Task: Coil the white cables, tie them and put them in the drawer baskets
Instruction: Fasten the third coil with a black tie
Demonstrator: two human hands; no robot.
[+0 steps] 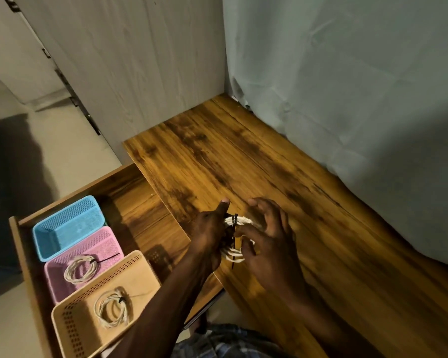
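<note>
Over the wooden desk top (pixel 282 177), my left hand (pixel 210 233) grips a coiled white cable (pixel 234 251). A black tie (pixel 234 228) runs round the coil, and my right hand (pixel 267 236) pinches that tie. To the left, the drawer (pixel 130 202) stands pulled out with three baskets in it. The blue basket (pixel 67 223) holds nothing. In the pink basket (pixel 106 244) lies a tied white coil (pixel 80 268). Another tied white coil (pixel 113 308) lies in the beige basket (pixel 135 277).
A pale curtain (pixel 360 99) hangs along the desk's right and back side. A light wooden cabinet panel (pixel 130 73) stands behind the desk on the left. Bare floor (pixel 70 151) lies left of the drawer. Checked clothing (pixel 225 342) shows at the bottom edge.
</note>
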